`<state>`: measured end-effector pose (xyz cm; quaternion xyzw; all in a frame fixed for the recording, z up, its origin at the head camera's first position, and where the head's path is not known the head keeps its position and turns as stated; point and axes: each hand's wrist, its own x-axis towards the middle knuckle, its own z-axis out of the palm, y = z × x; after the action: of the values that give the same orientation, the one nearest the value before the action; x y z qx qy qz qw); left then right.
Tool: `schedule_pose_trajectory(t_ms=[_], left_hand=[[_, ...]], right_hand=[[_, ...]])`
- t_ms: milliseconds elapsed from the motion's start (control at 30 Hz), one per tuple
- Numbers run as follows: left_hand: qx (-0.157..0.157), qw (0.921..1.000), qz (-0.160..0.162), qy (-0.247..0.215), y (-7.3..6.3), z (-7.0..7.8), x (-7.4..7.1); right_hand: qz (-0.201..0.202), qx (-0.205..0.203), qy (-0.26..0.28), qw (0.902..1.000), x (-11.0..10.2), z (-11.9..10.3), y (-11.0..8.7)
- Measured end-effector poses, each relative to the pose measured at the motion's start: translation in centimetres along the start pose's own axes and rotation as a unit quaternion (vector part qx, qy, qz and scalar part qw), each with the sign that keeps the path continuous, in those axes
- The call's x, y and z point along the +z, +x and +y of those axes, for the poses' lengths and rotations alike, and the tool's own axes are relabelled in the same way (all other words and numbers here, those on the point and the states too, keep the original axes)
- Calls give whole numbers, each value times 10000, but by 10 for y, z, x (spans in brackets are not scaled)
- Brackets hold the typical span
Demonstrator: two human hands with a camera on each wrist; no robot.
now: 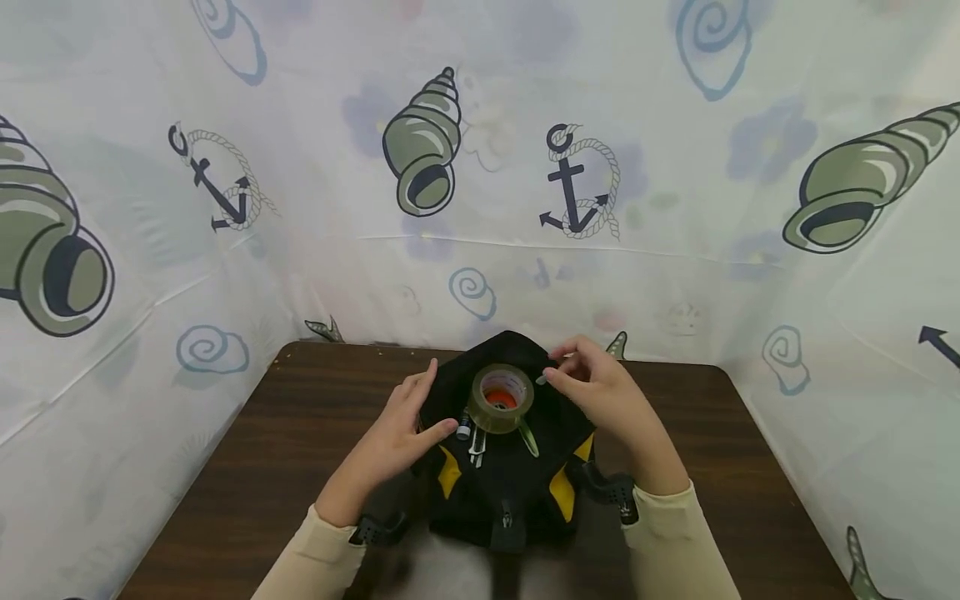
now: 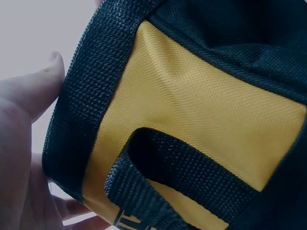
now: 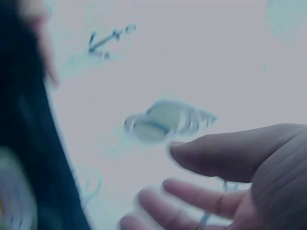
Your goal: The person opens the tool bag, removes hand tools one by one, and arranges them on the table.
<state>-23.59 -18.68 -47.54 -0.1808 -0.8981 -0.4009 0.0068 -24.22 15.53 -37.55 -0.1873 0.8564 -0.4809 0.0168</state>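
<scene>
A black and yellow fabric bag (image 1: 510, 492) stands on the table, its dark top facing up. On its top sits a roll of brown packing tape (image 1: 517, 410). Around the roll show a small dark cylinder with a pale end (image 1: 463, 427), a slim silvery item (image 1: 477, 447) and a green strip-like item (image 1: 529, 438). My left hand (image 1: 397, 429) rests along the bag's left side, fingers straight, thumb toward the tape. At the bag's upper right, my right hand (image 1: 596, 383) has its fingertips beside a small pale piece (image 1: 541, 379); in the right wrist view thumb and fingers are apart.
The dark wood-grain table (image 1: 300, 467) extends on both sides of the bag. A patterned cloth (image 1: 510, 283) with shells and anchors hangs behind and beside it. A black webbing loop (image 2: 177, 167) stands out from the bag's yellow side panel.
</scene>
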Motion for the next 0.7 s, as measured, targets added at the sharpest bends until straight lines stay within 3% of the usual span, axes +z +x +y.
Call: schedule_pose_trajectory(t_ms=[167,267,500,700], left_hand=[[-63,9999,-108,-97,-2,1,-4],[-45,9998,-138,-162,-2,1,-4],[-96,9993,-269,-226,0,2,-1],[-212,9989,-355,-205,-1,1,-3]], right_hand=[[-772,115,-142,9968,11,-38,19],[-1006,213,3,9947,22,-43,37],[-1086,361,413,9926,47,-2,76],[-1069,253,692,9915,61,36,87]])
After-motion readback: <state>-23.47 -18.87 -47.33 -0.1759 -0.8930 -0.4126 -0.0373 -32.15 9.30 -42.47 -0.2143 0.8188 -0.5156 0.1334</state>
